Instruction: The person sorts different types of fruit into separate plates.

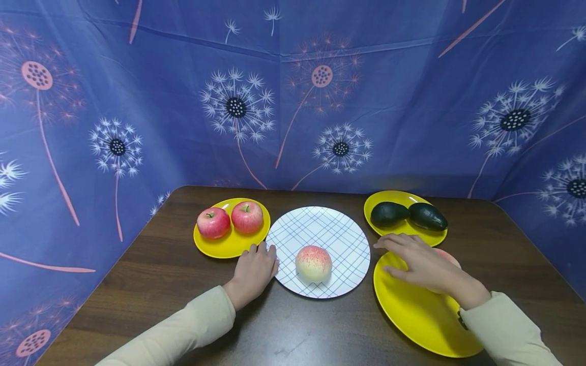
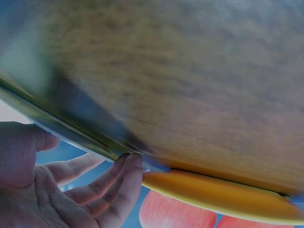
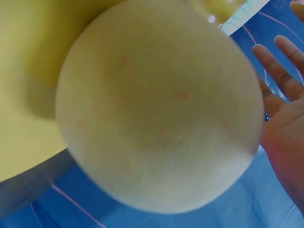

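My left hand (image 1: 254,269) rests at the left edge of a white plate (image 1: 348,234) with blue crossed lines. In the left wrist view its thumb and loosely bent fingers (image 2: 124,183) lie along the plate's rim. A peach (image 1: 313,264), cream with a red-speckled top, sits on that plate. My right hand (image 1: 418,264) hovers with fingers extended over a large yellow plate (image 1: 421,320). Another peach (image 1: 449,257) on it is partly hidden behind the hand. In the right wrist view this peach (image 3: 159,109) fills the middle, apart from the fingers.
A small yellow plate (image 1: 220,250) with two red apples (image 1: 247,217) stands left of the white plate. Back right, another yellow plate (image 1: 393,195) holds two dark green avocados (image 1: 389,214). Behind the brown wooden table (image 1: 151,284) hangs a blue dandelion-print cloth (image 1: 293,127).
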The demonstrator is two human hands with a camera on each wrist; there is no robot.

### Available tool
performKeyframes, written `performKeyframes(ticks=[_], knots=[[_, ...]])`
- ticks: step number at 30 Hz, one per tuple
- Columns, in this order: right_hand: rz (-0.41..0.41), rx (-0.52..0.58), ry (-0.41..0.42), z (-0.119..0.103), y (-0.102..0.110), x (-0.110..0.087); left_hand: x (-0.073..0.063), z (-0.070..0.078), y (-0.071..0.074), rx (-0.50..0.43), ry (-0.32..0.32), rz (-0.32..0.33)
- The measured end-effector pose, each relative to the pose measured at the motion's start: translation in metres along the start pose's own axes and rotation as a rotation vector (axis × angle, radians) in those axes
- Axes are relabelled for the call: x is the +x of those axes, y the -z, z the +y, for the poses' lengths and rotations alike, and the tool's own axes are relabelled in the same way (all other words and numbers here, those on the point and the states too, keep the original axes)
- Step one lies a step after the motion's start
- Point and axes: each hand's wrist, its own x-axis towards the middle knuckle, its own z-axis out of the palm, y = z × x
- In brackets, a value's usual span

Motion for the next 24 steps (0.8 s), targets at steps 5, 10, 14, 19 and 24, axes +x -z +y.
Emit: performKeyframes(ticks=[5,10,14,19,24], knots=[[-0.002,0.011,0.011,-0.006,-0.003,0.006,0.0,0.001,-0.001,-0.004,0.0,0.001],[-0.018,0.011,0.022,-0.012,-0.004,0.011,0.0,0.001,0.0,0.005,-0.002,0.013],[-0.016,0.006,0.047,-0.017,-0.006,0.016,-0.001,0.001,0.0,0.007,-0.002,0.014],[-0.007,0.013,0.092,-0.024,-0.006,0.023,-0.001,0.0,0.0,0.014,-0.005,0.019],[-0.042,0.036,0.093,-0.031,-0.007,0.03,-0.001,0.0,0.0,0.018,-0.009,0.02]])
